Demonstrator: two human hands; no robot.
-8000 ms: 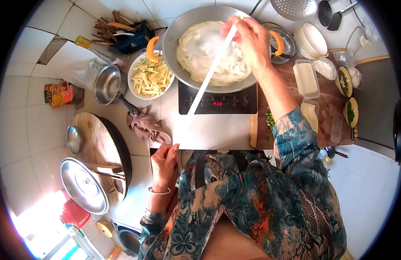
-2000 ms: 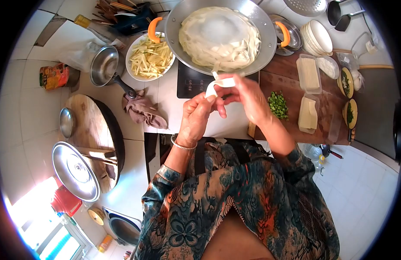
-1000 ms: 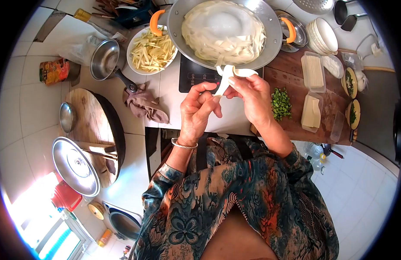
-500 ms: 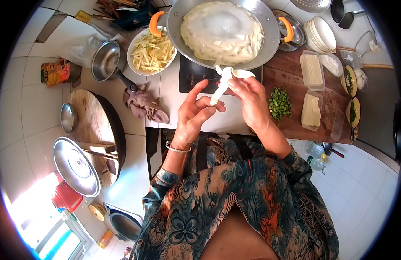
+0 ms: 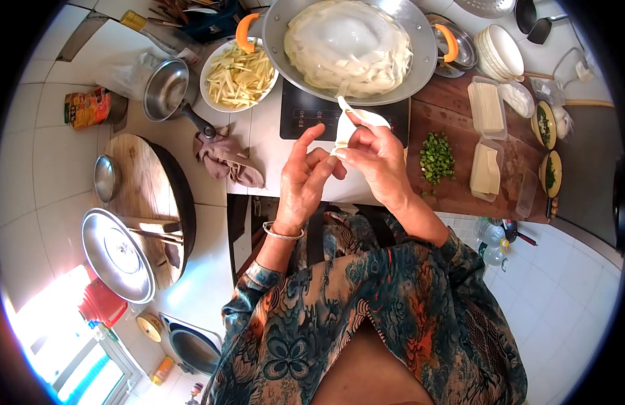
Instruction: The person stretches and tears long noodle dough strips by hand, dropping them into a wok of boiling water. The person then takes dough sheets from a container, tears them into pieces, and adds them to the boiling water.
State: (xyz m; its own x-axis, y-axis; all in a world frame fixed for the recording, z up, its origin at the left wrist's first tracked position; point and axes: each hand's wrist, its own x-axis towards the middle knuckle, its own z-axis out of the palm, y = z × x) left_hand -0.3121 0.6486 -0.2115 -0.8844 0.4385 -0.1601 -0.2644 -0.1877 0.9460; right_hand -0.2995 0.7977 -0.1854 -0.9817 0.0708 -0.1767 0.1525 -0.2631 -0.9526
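A strip of pale dough [image 5: 363, 117] hangs between my hands, just below the near rim of the wok [image 5: 420, 50]. My right hand [image 5: 378, 162] pinches the strip near its lower end, with part of it draped over the fingers. My left hand [image 5: 307, 174] has thumb and fingertips closed on the strip's lower end, its index finger raised. Inside the wok, wide pale noodles [image 5: 380, 71] lie in cloudy liquid. The wok stands on a black induction cooker [image 5: 305, 113].
A plate of cut yellowish sticks [image 5: 238, 75], a small pan [image 5: 165, 91] and a cloth [image 5: 226, 160] lie left. Chopped greens [image 5: 436, 158] and dough containers [image 5: 486, 170] sit on the wooden board [image 5: 447, 101] at right. A round chopping block [image 5: 140, 182] stands far left.
The earlier long strip over the wok is gone from view. In the last half second my right hand has moved down along the dough strip, and my left fingertips have closed on its end.
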